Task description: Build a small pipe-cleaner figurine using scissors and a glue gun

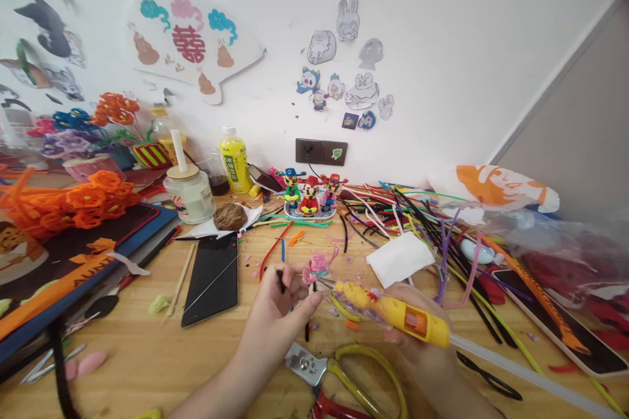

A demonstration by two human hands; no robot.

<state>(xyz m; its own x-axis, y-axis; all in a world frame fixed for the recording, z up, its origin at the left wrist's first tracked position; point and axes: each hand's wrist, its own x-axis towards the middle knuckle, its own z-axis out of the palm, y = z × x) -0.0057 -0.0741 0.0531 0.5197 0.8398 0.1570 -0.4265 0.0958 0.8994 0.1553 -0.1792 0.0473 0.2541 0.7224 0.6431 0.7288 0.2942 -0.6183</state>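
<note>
Near the middle of the table, my left hand (282,304) pinches a small pink and teal fuzzy figure (319,267) upright between thumb and fingers; a short black piece shows by its fingers. My right hand (417,334) is wrapped round a yellow glue gun (417,321), whose nozzle points left and meets or nearly meets the lower part of the figure. A clear glue stick (521,374) sticks out of the gun's rear toward the lower right. Below the hands lie scissors (324,373) with yellow and red handles.
Three colourful figures (309,200) stand on a small tray at the back. Pipe cleaners (413,209) lie heaped behind and right, beside a white paper (400,260). At left are a black phone (211,281), a glass jar (189,196), a yellow bottle (234,160) and orange flowers (93,200).
</note>
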